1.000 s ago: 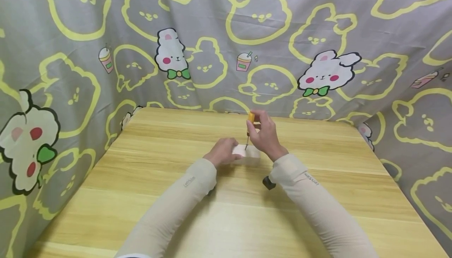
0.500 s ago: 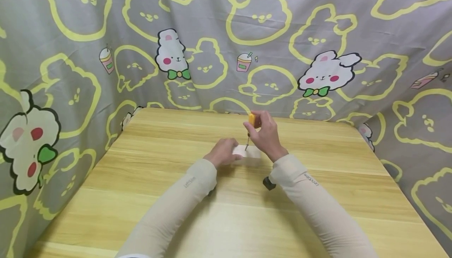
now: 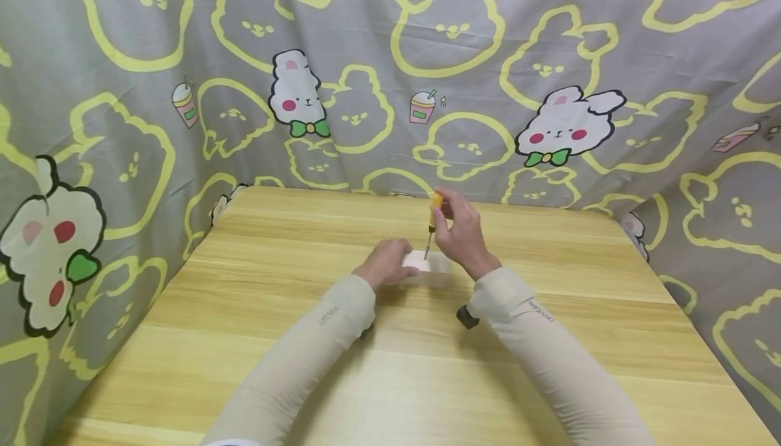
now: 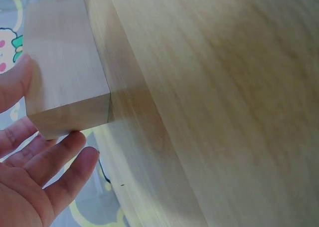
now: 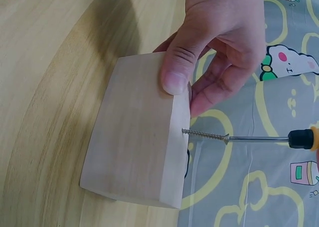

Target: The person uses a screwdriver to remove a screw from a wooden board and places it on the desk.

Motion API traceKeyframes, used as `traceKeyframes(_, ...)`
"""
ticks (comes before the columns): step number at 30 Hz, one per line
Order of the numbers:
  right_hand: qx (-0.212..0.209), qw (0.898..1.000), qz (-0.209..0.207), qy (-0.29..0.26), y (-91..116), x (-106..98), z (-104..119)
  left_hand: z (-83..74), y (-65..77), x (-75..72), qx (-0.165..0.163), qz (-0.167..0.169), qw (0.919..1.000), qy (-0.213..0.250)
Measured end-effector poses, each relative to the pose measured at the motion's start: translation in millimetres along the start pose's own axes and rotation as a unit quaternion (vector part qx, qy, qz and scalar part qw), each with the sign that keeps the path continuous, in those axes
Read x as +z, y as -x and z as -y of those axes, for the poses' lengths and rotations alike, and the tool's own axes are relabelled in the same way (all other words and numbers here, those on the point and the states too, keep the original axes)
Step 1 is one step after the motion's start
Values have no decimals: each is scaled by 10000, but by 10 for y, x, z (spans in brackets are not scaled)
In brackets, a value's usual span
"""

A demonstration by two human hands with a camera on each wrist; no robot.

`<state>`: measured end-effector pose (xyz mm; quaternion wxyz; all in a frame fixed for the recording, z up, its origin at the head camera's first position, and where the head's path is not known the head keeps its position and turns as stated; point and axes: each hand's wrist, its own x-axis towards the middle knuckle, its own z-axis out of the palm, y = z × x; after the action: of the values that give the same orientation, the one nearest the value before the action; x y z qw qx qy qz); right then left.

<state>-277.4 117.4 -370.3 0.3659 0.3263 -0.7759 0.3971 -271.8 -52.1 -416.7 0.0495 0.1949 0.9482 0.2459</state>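
Note:
A pale wooden block (image 3: 417,260) rests on the table. My left hand (image 3: 386,262) grips its left end; in the right wrist view the left thumb (image 5: 175,77) presses on one face. A metal screw (image 5: 205,134) stands with its threaded tip in the block's top face, most of its thread exposed. The screwdriver (image 3: 436,210), yellow-handled with a black collar, meets the screw head through its thin shaft (image 5: 259,139). My right hand (image 3: 464,232) pinches the handle from the right, above the block. In the right wrist view, that hand is nearly all out of frame.
The light wood-grain table (image 3: 390,378) spreads out around both hands. Behind it and along its sides hangs a grey curtain (image 3: 366,39) with yellow outlines and white cartoon animals. A dark device (image 3: 467,317) sits under the right wrist.
The right fingers and thumb have shifted along the screwdriver handle, the thumb now further right. The handle leans slightly more to the right. Left hand and block keep their place.

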Motion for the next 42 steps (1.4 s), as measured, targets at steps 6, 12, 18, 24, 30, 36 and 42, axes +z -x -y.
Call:
traceKeyframes(6,87,10000,-15,-39,4,16,-2,0,-3,-4,20,7,10000,-23)
traceKeyframes(12,168,9997,-71,185,12,34,4,-5,2,-9,-8,24,10000,-31)
traceKeyframes(18,230,9993,-159,233,7,36,13,-6,2,-4,33,-12,10000,-28)
traceKeyframes(24,248,9996,-132,81,27,25,5,-6,4,-2,50,-32,10000,-35)
traceKeyframes(30,172,9998,2,-17,25,17,5,-4,2,-1,-14,3,10000,15)
traceKeyframes(36,98,9999,15,-61,8,18,13,-4,0,-7,21,10,10000,41)
traceKeyframes(42,101,9998,26,186,-23,5,10,0,-1,-1,51,-25,10000,-18)
